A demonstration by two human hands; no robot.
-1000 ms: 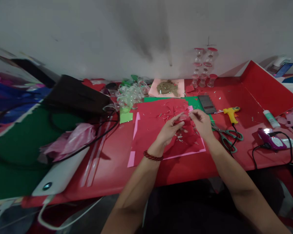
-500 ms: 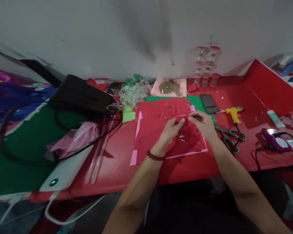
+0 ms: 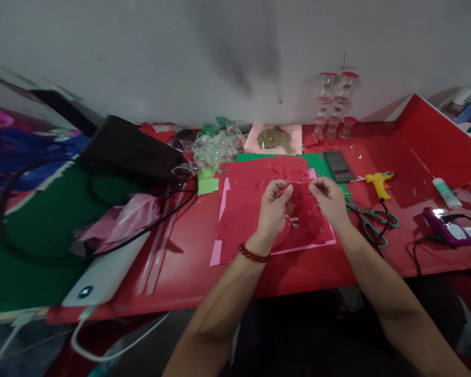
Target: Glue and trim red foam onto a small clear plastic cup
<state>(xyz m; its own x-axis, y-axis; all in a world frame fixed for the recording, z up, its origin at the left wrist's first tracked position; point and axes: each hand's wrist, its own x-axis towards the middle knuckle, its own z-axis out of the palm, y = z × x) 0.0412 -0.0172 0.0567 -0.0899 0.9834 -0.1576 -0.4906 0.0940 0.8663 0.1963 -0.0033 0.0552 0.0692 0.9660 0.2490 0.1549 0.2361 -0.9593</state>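
My left hand (image 3: 273, 207), with a dark red bead bracelet (image 3: 254, 253) at its wrist, is raised over a red paper sheet (image 3: 239, 209). Its thumb and fingers are pinched together. Facing it across a small gap, my right hand (image 3: 329, 198) has thumb and forefinger pinched too. What the fingertips hold is too small and too red against the sheet to make out; a faint thin line seems to run between them. Paper scraps (image 3: 293, 222) lie on the sheet below and beyond the hands.
Right of the sheet lie a phone (image 3: 338, 166), scissors (image 3: 371, 215), a yellow glue gun (image 3: 380, 183), a white tube (image 3: 446, 192) and a purple device (image 3: 447, 228). Clear plastic pieces (image 3: 215, 149) and a sand pile (image 3: 275, 138) are behind. A black cable (image 3: 192, 198) loops at left.
My hands have moved apart, from nearly touching fingertips to a small gap. My left hand's fingers have curled inward and turned upright. The view has shifted slightly.
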